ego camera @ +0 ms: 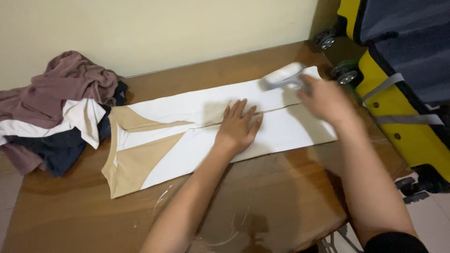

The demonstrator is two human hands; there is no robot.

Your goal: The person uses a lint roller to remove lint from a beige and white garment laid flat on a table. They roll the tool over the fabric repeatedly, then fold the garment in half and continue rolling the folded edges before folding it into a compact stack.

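Observation:
A white garment with tan panels [173, 140] lies folded lengthwise along the wooden table [93, 215]. My left hand [239, 125] rests flat on its middle, fingers spread, pressing the cloth down. My right hand [323, 100] is over the garment's right end, blurred by motion, and grips a small white and grey handheld appliance [282, 77] that touches or hovers just above the cloth; I cannot tell which.
A heap of clothes, mauve, white and dark navy [56, 107], sits at the table's left end against the wall. A yellow and dark suitcase [403, 79] with wheels stands just past the table's right edge. Thin white scratches or threads mark the table's front.

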